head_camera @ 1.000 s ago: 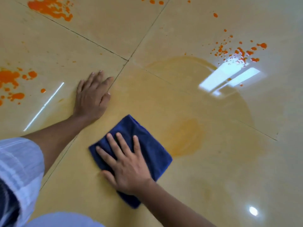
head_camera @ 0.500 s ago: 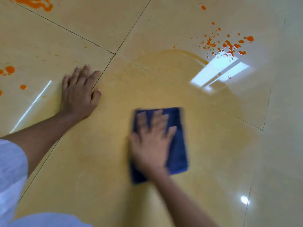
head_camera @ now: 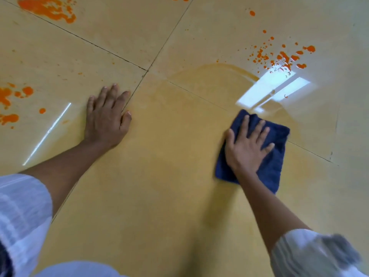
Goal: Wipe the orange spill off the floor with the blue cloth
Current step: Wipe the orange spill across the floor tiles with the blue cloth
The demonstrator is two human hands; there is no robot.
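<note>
My right hand presses flat on the folded blue cloth at the right of the floor, fingers spread over it. My left hand rests flat on the tile at the left, fingers apart, holding nothing. A thin smeared orange film covers the tiles between and beyond my hands. Bright orange droplets lie beyond the cloth at the upper right. Thicker orange patches sit at the top left and the left edge.
The floor is glossy beige tile with dark grout lines. A bright window reflection glares just beyond the cloth. My white sleeves show at the bottom left and bottom right.
My right hand has swept the blue cloth from near my left hand across to the right, wiping away the darker orange smear in the middle. My left hand has stayed planted.
</note>
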